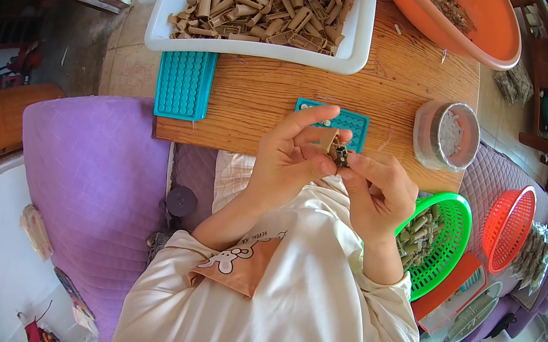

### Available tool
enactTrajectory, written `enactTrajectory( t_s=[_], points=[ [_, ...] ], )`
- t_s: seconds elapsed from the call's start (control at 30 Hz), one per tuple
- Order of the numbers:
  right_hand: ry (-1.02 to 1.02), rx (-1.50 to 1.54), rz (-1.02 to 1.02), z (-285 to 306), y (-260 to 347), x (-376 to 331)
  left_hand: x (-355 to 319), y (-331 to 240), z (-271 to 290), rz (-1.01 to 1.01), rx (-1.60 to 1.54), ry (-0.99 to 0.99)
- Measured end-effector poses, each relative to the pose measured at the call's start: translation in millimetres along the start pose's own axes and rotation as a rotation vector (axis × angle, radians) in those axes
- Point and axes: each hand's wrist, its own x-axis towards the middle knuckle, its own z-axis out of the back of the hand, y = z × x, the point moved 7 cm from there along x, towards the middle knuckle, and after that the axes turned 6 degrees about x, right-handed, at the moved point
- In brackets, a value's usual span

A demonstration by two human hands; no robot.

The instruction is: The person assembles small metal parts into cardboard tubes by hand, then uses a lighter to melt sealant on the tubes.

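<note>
From the head camera, looking down: both hands meet just above the near edge of the wooden table (pixel 256 99), over the person's lap. The left hand (pixel 286 159) has its forefinger stretched out toward the far side, the thumb and other fingers curled in, pinching a small tan plastic piece (pixel 329 139). That piece stands roughly on end, its long axis running away from the person toward the table, slightly tilted to the right. The right hand (pixel 378 192) is closed narrow, fingertips pressed on a small dark metal part (pixel 342 155) which sits touching the lower end of the tan piece (too small to tell which way the dark part faces).

Right behind the fingers lies a teal moulded tray (pixel 356 123), partly hidden by them; a second teal tray (pixel 185 83) lies to the left, overhanging the table edge. Farther back is a white tub (pixel 159 17) heaped with tan pieces lying every which way, and beside it an orange basin (pixel 492 40). A round clear container (pixel 448 135) with pale bits sits at the table's right edge. By the right elbow a green basket (pixel 451 243) holds more tan pieces, and a red basket (pixel 509 226) sits just beyond it. A purple cushion (pixel 93 175) is on the left.
</note>
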Motion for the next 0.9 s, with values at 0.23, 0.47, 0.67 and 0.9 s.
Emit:
enactTrajectory(
  t_s=[0.23, 0.47, 0.67, 0.9],
  points=[
    [0.046, -0.069, 0.008, -5.0, 1.1, 1.6, 3.2, 6.3, 5.6, -0.002, 0.063, 0.008],
    [-0.033, 0.090, -0.091, -4.5, -16.4, -13.3, 7.0, 11.3, 7.1, 0.164, 0.118, 0.086],
    [-0.186, 0.210, -0.146, -1.3, -20.6, -25.1, 7.0, 18.2, 7.1, 0.181, 0.083, 0.124],
    [-0.252, -0.132, 0.106, 0.6, 0.7, -32.2, 3.0, 22.7, 3.7, 0.218, 0.093, 0.120]
  ],
)
